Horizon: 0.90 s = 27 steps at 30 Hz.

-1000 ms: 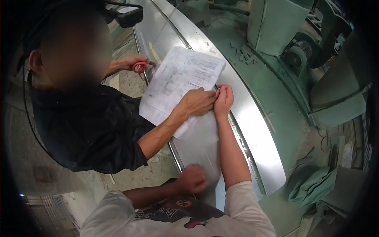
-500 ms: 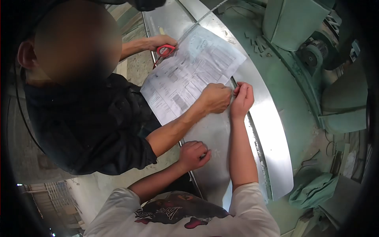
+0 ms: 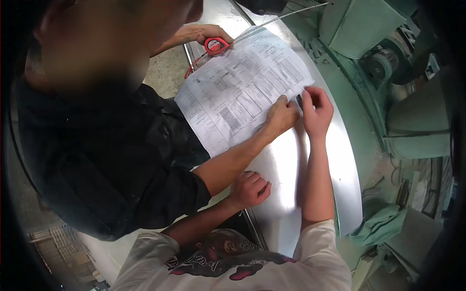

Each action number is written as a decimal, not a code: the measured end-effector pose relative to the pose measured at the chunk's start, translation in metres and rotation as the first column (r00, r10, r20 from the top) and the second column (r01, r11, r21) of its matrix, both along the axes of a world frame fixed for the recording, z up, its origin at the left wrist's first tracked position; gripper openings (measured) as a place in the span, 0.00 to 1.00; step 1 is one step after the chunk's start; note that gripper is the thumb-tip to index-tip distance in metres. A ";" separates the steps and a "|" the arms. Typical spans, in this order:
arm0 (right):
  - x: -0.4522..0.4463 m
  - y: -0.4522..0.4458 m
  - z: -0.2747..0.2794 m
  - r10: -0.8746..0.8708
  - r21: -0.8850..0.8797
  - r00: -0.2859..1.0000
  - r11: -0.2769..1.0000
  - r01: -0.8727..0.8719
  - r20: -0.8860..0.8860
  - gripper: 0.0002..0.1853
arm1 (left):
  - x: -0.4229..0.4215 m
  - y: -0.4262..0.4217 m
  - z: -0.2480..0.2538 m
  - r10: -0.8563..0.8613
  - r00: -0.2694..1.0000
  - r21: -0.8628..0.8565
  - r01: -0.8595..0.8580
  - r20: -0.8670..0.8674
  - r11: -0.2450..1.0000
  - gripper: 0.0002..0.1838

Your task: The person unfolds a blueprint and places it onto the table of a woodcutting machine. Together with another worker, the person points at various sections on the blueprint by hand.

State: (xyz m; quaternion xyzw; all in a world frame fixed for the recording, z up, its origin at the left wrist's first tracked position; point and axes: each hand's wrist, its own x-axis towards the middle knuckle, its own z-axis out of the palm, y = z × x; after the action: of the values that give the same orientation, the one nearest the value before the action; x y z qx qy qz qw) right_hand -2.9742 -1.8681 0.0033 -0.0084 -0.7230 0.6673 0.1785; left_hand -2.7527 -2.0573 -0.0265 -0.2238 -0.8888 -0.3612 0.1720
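Observation:
My left hand [image 3: 251, 190] is curled into a loose fist at the near edge of a shiny metal panel [image 3: 286, 179], and nothing shows in it. On the panel's far side, my right hand [image 3: 319, 112] has its thumb and fingers bent together at the right corner of a printed paper sheet [image 3: 242, 87]. Whether the fingertips grip that corner is unclear. Close beside it, a co-worker's hand [image 3: 283, 115] lies in a fist at the sheet's lower edge. The co-worker's other hand [image 3: 213, 34] holds a red tape measure [image 3: 216, 46] at the sheet's upper left.
The co-worker in a dark shirt [image 3: 97, 169] leans in from the left. A pale rod or cord [image 3: 286, 16] crosses above the sheet. Beyond the panel are a dusty green motor [image 3: 383, 65], scrap pieces on the floor and a crumpled green cloth [image 3: 378, 223].
My right hand has moved up to the sheet's corner. The co-worker's near fist has shifted right, and their head leans further over the sheet. The whole view has shifted somewhat.

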 end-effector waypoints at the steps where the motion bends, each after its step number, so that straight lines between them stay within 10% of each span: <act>1: -0.008 0.003 0.023 0.101 0.211 0.994 0.972 -0.106 0.037 0.08 | -0.001 0.000 0.000 -0.005 1.000 0.022 0.005 -0.007 1.000 0.16; 8: -0.093 -0.036 0.059 0.297 0.583 0.708 0.411 -0.701 0.641 0.13 | 0.000 -0.006 0.001 -0.022 0.999 0.099 0.025 -0.029 0.995 0.15; 27: -0.138 -0.069 0.040 0.076 0.560 0.572 0.137 -0.817 0.816 0.22 | -0.002 -0.007 0.006 -0.026 1.000 0.078 0.025 0.009 0.997 0.14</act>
State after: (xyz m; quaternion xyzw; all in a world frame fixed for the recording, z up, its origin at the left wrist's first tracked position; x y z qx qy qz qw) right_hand -3.1120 -1.9374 0.0436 0.1161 -0.9323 0.0982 -0.3283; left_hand -2.7550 -2.0647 -0.0202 -0.2266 -0.8720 -0.3987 0.1713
